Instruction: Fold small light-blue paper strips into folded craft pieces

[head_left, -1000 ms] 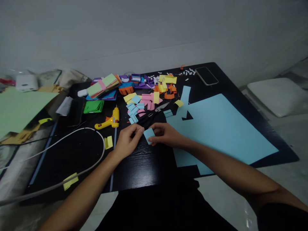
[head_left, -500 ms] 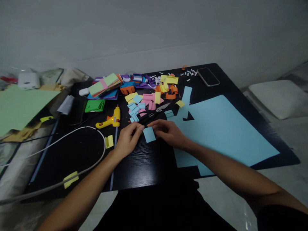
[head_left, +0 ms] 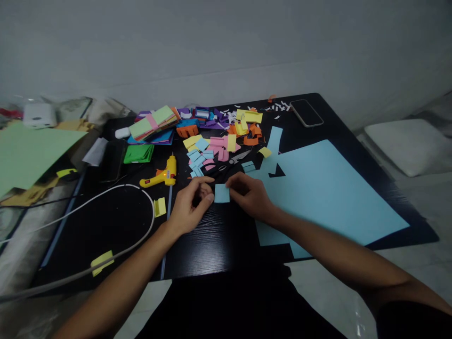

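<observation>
A small light-blue paper piece is held low over the dark table, its right edge pinched between the thumb and fingers of my right hand. On its other side is my left hand, curved, with thumb and index finger apart; the thumb tip is close to the paper's left edge. Just beyond my hands lie scissors, partly hidden among small folded blue paper pieces and pink ones. Large light-blue sheets spread under and beside my right forearm.
A yellow glue gun lies left of my left hand, near a looping white cable. Bundled coloured paper, yellow and orange folded pieces and a phone sit farther back. Green paper is at far left.
The small blue piece has turned to lie straighter and shifted slightly right and away from me. My left thumb and index finger have spread apart and come off it; my right hand keeps its pinch.
</observation>
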The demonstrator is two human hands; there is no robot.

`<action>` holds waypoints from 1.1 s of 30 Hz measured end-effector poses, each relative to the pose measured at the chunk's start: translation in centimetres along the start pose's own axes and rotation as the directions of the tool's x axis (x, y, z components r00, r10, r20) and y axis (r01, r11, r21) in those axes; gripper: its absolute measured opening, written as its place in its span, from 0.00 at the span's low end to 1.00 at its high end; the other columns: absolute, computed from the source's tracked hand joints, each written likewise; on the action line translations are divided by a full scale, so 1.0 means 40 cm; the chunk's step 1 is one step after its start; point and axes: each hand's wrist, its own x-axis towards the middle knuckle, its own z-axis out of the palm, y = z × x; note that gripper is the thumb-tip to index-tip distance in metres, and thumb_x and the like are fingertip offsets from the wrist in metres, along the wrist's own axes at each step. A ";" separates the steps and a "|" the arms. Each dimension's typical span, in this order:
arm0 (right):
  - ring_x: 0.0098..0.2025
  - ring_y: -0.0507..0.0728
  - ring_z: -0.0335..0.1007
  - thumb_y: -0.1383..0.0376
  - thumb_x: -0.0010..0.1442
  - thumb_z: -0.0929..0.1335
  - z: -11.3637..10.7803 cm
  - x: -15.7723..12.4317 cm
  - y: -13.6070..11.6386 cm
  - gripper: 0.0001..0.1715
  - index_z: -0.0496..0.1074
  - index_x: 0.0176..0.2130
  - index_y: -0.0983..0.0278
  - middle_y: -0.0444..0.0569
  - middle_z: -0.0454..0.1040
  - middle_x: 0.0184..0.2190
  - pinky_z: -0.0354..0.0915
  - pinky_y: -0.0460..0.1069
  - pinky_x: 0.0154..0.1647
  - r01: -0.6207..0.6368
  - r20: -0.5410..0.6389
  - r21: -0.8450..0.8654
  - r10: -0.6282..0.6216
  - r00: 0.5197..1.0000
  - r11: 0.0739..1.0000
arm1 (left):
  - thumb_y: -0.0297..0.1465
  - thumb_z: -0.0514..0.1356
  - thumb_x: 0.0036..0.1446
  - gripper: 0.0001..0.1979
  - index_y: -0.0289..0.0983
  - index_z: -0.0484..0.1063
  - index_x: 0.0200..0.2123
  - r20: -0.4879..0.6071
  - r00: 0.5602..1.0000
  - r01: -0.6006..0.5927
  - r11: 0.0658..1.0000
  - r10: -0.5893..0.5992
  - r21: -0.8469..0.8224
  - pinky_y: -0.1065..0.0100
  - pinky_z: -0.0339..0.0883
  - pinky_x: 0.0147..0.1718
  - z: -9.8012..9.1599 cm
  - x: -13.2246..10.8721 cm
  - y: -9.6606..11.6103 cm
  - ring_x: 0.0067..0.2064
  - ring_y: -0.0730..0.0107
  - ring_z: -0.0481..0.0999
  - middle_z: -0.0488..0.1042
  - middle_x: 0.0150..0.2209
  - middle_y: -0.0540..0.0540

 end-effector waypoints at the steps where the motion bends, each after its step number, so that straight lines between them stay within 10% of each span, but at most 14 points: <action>1: 0.31 0.55 0.76 0.64 0.60 0.71 0.001 0.000 0.000 0.03 0.75 0.37 0.61 0.44 0.80 0.29 0.69 0.49 0.34 0.002 -0.004 -0.030 -0.002 1.000 1.000 | 0.33 0.62 0.66 0.18 0.38 0.68 0.58 0.021 1.000 -0.009 1.000 0.009 -0.010 0.67 0.70 0.38 0.001 -0.001 0.001 0.35 0.69 0.74 0.74 0.36 0.49; 9: 0.28 0.54 0.74 0.64 0.62 0.70 -0.004 -0.003 -0.005 0.08 0.81 0.40 0.61 0.46 0.81 0.29 0.67 0.50 0.32 -0.002 0.022 -0.093 0.004 1.000 0.996 | 0.27 0.65 0.60 0.17 0.39 0.73 0.52 0.029 0.999 -0.042 0.998 0.040 0.054 0.67 0.71 0.35 0.010 0.003 -0.002 0.35 0.69 0.73 0.75 0.39 0.47; 33: 0.39 0.54 0.78 0.62 0.52 0.80 -0.006 0.024 0.014 0.22 0.82 0.48 0.59 0.43 0.78 0.34 0.78 0.53 0.47 -0.297 0.243 0.518 0.195 0.950 0.802 | 0.22 0.65 0.59 0.25 0.42 0.74 0.59 0.032 0.992 -0.121 0.990 0.124 -0.073 0.68 0.71 0.36 0.003 0.007 0.002 0.37 0.71 0.72 0.73 0.44 0.46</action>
